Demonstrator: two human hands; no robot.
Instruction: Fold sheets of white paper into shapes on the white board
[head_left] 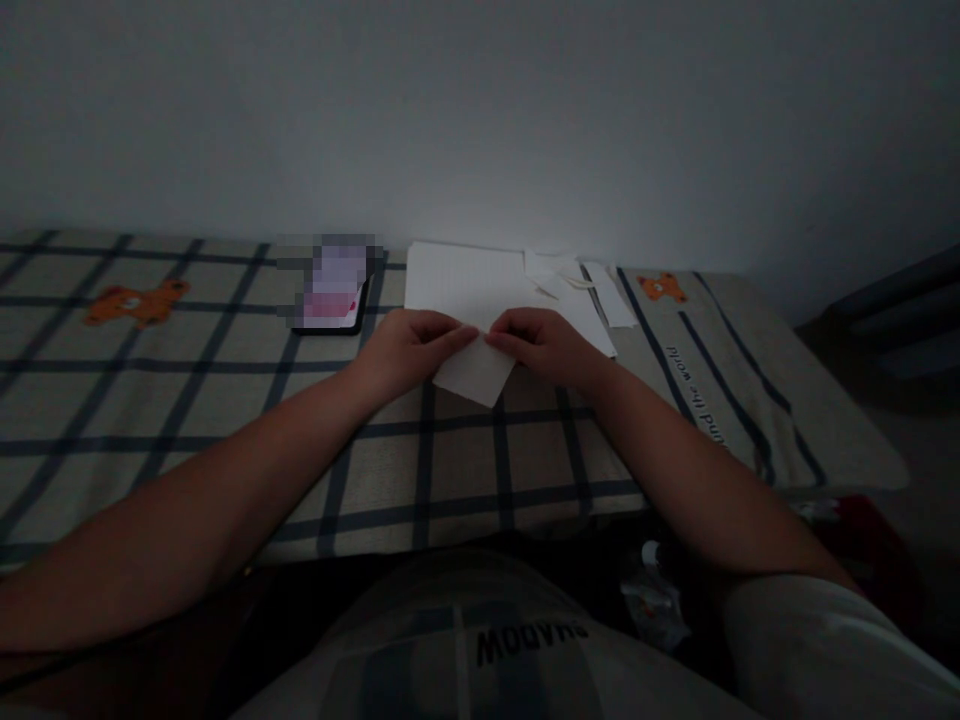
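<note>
Between my two hands is a small piece of white paper (pixel 480 375), pinched at its far edge, with a corner pointing toward me. My left hand (pixel 416 345) grips it with thumb and fingers closed. From the other side, my right hand (pixel 536 340) pinches the same edge, and the fingertips of both hands almost meet. Just beyond them lies a pad of lined white paper (pixel 457 275). Loose paper scraps (pixel 555 268) rest on the pad's right part, and a narrow paper strip (pixel 611 295) lies at its right edge.
A phone (pixel 334 290) with a lit, pixelated screen rests left of the pad. The checked tablecloth (pixel 225 400) with orange bear prints covers the table. A pale wall (pixel 465 120) rises behind it. Below the front edge, a clear plastic item (pixel 654 600) shows at the right.
</note>
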